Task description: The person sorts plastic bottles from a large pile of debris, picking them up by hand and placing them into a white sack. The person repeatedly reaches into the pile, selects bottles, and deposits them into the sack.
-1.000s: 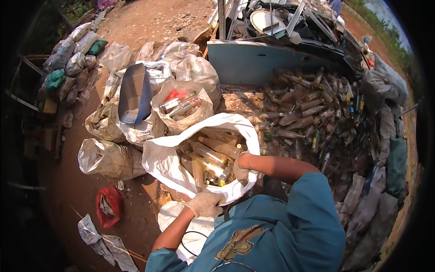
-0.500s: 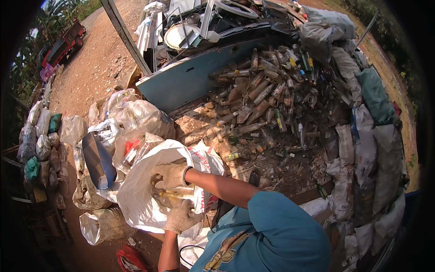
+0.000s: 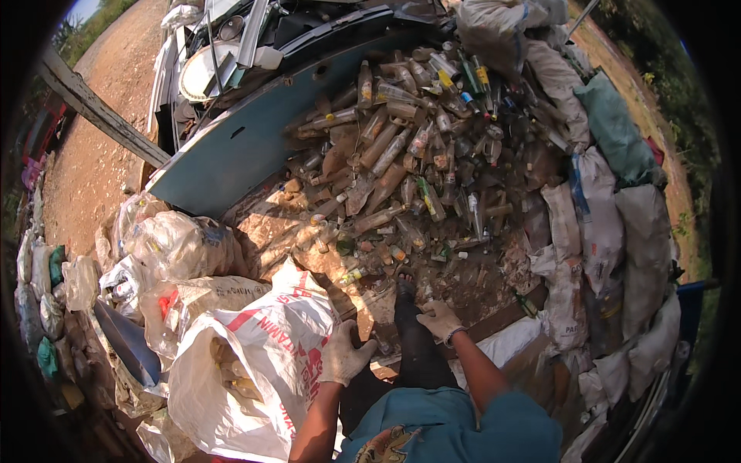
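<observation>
Many bottles [image 3: 382,147] are lying on the ground [image 3: 482,284], by its far edge near the blue board [image 3: 247,143]. More are sitting inside the white sack [image 3: 266,339]. I am holding my left hand [image 3: 344,355] wide beside this sack; my right hand [image 3: 440,319] is hanging loosely spread by my leg [image 3: 419,351].

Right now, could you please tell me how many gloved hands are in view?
2: the left hand by the right-hand edge of the white sack, and the right hand beside the dark trouser leg.
</observation>
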The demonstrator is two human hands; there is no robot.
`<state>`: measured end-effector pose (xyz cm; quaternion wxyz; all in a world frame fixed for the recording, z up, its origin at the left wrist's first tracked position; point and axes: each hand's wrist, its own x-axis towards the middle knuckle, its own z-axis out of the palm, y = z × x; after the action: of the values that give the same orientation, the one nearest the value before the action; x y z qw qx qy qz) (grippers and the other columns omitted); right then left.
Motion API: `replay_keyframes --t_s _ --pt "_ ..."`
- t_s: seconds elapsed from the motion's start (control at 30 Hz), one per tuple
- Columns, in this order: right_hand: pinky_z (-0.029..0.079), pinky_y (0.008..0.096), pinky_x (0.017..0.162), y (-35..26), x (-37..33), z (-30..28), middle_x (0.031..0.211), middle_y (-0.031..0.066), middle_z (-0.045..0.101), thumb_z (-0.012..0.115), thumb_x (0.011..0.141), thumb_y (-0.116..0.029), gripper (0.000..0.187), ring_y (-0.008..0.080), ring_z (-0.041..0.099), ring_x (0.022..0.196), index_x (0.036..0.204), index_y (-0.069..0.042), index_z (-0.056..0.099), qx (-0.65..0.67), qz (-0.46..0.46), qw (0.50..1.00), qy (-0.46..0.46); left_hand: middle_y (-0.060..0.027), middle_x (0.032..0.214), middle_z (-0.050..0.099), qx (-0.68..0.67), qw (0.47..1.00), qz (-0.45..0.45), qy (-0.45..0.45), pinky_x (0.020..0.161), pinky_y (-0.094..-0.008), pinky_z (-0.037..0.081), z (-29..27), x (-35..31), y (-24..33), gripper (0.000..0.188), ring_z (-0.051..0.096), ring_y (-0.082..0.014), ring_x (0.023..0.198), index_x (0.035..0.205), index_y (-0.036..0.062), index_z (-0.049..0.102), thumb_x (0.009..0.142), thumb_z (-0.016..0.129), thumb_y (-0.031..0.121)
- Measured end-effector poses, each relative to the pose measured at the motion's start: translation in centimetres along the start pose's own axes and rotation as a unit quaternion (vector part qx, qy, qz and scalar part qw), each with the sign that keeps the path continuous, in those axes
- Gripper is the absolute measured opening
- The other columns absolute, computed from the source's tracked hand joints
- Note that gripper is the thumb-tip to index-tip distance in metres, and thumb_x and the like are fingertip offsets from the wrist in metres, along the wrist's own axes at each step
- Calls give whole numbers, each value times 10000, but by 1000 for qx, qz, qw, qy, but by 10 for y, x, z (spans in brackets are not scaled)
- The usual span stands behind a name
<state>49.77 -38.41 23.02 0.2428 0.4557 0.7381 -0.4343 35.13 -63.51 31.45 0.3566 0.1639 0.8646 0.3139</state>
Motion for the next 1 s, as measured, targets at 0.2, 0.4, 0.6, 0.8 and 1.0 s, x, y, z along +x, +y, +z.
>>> replay_keyframes --t_s 0.2,0.4,0.6,0.8,1.0 --pt "496 427 1040 82 192 -1 1331 189 639 786 831 -398 732 330 629 1215 1423 -53 528 -54 128 990 25 -264 1277 621 59 968 -241 -40 1037 -474 499 204 165 -125 788 624 -413 1175 1302 -2 554 709 845 430" --pt "370 563 1132 81 468 44 1456 212 490 759 819 -410 902 412 465 1325 1548 -111 322 -144 11 979 143 -208 1438 471 241 966 -91 -24 1080 -479 456 312 366 -302 881 462 -405 1356 1494 16 342 729 741 197" --pt "414 573 1044 127 579 79 1353 246 464 722 806 -301 836 444 475 1244 1523 -117 334 -239 -49 943 225 -178 1329 567 340 915 -187 -114 1001 -457 516 361 497 -369 732 602 -378 1188 1370 56 503 756 836 273" --pt "414 544 1064 203 487 36 1327 229 472 795 720 -230 801 447 475 1247 1425 -115 433 -214 -82 959 166 -201 1220 600 137 979 -138 -65 983 -471 519 373 434 -316 615 614 -393 1121 1169 79 657 599 832 228" --pt "414 518 1082 197 417 -84 1356 225 469 874 648 -250 869 438 468 1284 1386 -69 452 -101 -165 948 253 -263 1477 422 239 935 262 7 1128 -594 374 315 513 -156 633 387 -481 1394 1094 159 732 532 902 396"
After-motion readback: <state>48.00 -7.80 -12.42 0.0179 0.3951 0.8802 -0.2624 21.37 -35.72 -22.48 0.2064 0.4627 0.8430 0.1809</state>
